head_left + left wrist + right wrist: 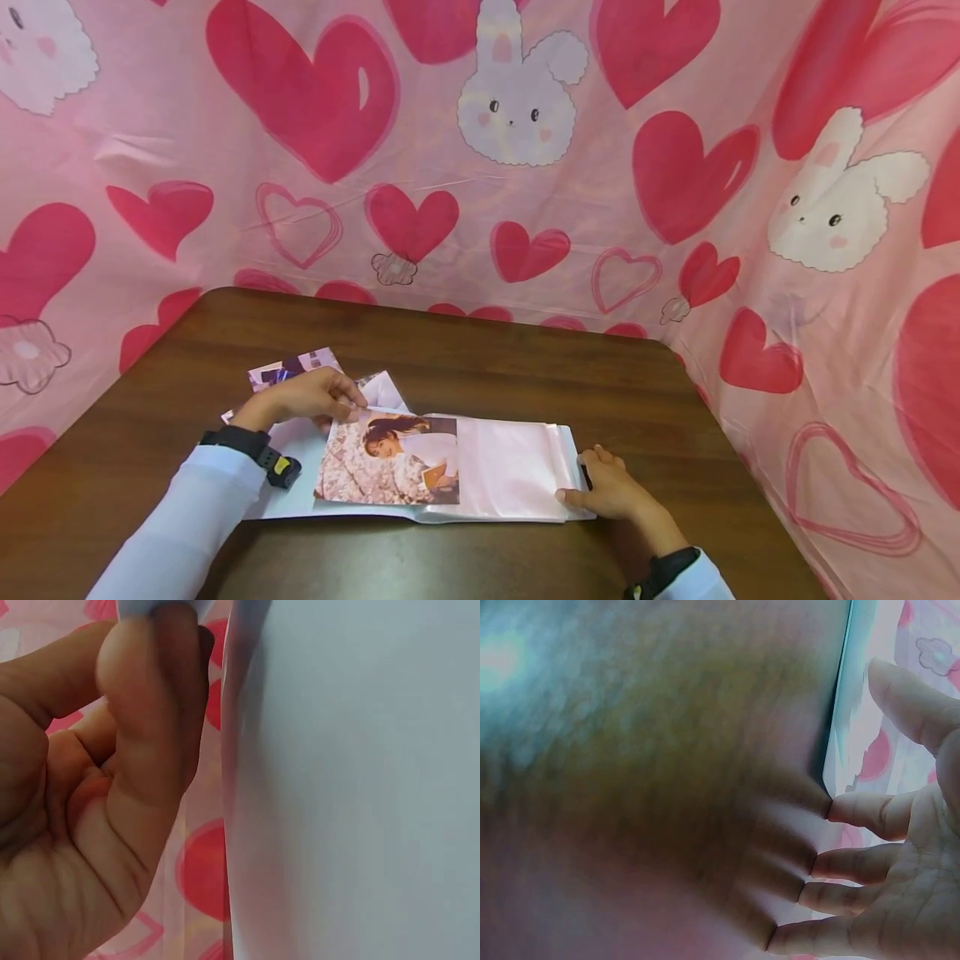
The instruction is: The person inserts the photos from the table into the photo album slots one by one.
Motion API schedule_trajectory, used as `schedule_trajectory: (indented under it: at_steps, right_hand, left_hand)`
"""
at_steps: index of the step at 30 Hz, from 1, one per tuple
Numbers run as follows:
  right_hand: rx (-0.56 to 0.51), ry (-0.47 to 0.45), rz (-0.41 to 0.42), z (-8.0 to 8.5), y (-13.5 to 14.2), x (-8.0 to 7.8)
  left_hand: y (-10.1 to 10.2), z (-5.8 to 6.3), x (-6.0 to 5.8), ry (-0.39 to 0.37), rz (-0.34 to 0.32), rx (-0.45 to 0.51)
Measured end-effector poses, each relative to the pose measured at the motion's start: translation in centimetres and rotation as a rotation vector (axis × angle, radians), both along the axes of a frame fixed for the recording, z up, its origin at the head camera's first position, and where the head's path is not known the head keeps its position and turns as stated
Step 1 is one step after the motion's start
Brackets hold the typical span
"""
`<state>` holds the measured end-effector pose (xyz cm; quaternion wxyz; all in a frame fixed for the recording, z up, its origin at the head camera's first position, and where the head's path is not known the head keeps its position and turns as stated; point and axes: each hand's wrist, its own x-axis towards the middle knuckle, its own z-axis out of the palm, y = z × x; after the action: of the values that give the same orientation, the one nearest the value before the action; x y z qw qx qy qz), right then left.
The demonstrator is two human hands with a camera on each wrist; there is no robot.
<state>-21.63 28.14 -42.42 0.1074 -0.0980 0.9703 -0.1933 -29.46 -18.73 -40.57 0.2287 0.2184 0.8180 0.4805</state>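
Observation:
A photo album [510,479] with pale sleeve pages and a light blue cover lies open on the table. Over its left page and middle is a photo print [390,458] of a person among pink blossoms. My left hand [318,396] pinches the photo's upper left corner between thumb and fingers; the left wrist view shows these fingers curled together at a pale edge. At the album's right edge is my right hand [607,487], its thumb on the page edge. The right wrist view shows its fingers [870,814] extended with their tips on the tabletop.
Behind my left hand, another photo [326,360] and a whitish sheet [384,390] lie partly beyond the album. The brown wooden table [517,367] reaches back to a pink cloth [450,167] printed with hearts and rabbits, which also hangs along the right side.

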Motion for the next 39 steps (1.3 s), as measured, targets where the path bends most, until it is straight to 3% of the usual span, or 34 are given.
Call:
schedule_trajectory:
  at_steps: [11,39]
  right_hand:
    - [-0.002,-0.006,0.001,0.0,0.0,-0.1]
    - [0.013,-0.012,-0.006,0.0,0.0,-0.2]
  left_hand:
    - [1.5,-0.5,-0.2,-0.022,0.042,-0.005]
    - [4.0,-0.3,-0.2,-0.021,0.032,0.046]
